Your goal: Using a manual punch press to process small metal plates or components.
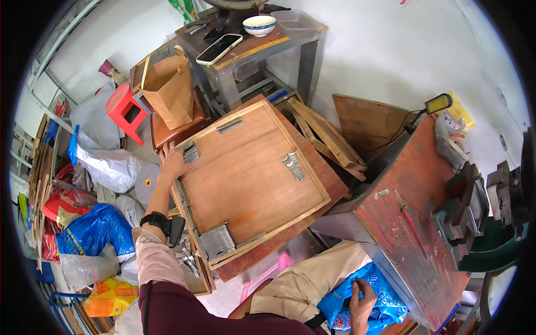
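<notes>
Pale wood makes up the shallow tray [240, 187], which lies just to the right of and below the left fingers [166, 151] as I look down. I have the left hand [174, 163] reaching forward on a long forearm, palm down over the tray's left rim near its far corner, a black watch [154, 220] at the wrist behind it. Those fingers are parted and only gently bent, and I make out nothing held between them. Right beside the thumb sits a cluster of small grey metal pieces [191, 153]. Farther off from the fingertips, a short row of metal [230, 127] lines the far rim, a curved group [293, 166] lies across at the right side, and a neat, ribbed stack [218, 241] fills the near corner (the tidiest of the lot, to my eye). The tray's bare floor is a warm, streaked brown, and a reddish-brown board [326, 187] shows beneath it. My right hand [364, 304] is well apart, low over the lap, its fingers curled in front of a blue plastic bag [392, 298]; whether they grip it I cannot tell. Beyond the left fingertips stands a brown paper bag [169, 92].
</notes>
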The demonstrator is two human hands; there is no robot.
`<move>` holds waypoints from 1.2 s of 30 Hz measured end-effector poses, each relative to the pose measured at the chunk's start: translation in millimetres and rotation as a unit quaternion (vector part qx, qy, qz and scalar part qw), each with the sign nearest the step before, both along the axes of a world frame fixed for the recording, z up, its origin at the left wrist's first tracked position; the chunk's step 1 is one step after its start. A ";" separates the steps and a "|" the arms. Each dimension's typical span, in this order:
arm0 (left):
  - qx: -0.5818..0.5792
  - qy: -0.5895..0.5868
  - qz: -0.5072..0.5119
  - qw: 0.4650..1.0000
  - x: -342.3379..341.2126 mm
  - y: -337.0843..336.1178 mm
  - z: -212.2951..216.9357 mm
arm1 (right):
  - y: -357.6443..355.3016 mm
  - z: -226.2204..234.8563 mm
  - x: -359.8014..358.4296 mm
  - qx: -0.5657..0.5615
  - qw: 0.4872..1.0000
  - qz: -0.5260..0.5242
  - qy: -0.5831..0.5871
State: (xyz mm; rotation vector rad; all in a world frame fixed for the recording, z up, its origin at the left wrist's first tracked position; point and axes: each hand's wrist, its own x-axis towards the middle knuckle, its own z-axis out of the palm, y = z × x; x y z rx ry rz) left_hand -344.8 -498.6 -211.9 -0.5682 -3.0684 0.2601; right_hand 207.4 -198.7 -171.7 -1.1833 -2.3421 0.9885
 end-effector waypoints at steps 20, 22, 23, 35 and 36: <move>0.312 -0.357 -0.365 0.801 216.8 181.9 143.3 | 49.3 70.6 58.6 0.168 0.976 0.009 0.138; 0.294 -0.389 -0.453 0.747 267.4 238.0 164.5 | 59.9 90.0 64.0 0.200 0.968 0.036 0.149; 0.288 -0.337 -0.578 0.685 286.8 268.1 168.9 | 63.7 101.4 66.7 0.201 0.969 0.046 0.137; 0.095 -0.159 -0.764 0.619 427.5 408.4 167.2 | 149.7 88.6 89.8 0.191 0.976 0.075 0.068; 0.151 -0.157 -0.752 0.623 426.5 402.3 161.6 | 150.8 88.3 92.9 0.190 0.977 0.069 0.068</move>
